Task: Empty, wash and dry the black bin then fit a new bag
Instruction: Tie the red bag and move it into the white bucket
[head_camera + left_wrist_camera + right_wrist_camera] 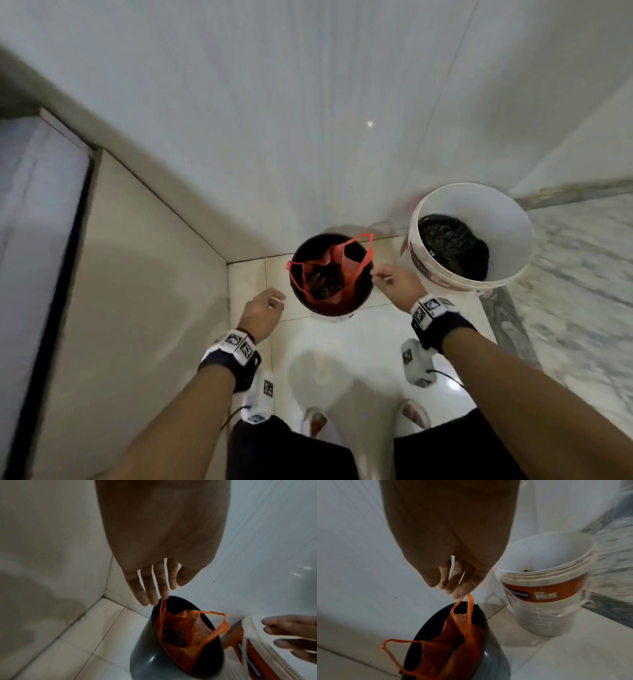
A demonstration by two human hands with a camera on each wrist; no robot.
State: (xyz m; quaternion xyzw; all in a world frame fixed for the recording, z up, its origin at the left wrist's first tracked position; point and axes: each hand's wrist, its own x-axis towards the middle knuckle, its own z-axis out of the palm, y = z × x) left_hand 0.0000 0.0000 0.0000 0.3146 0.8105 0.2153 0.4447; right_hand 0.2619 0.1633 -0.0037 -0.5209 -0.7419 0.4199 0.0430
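Note:
The black bin (363,295) stands on the floor tiles in a corner. A red-orange plastic bag (329,274) with dark rubbish sits in it, both handle loops sticking up over the rim. My left hand (265,308) hangs just left of the bin, fingers straight, and its fingertips (154,599) reach the near handle of the bag (193,631) above the bin (142,655). My right hand (390,281) is at the bin's right edge, with its fingertips (457,593) at the top of the other loop of the bag (453,649). No grip on either loop shows. The bin (494,662) looks tilted only through the lens.
A white bucket (513,219) with an orange label (544,595) stands right of the bin, a crumpled black bag (452,246) inside. White walls close the corner. A marble step (565,274) runs along the right, a dark door frame (68,240) on the left. My feet (315,421) stand just behind the bin.

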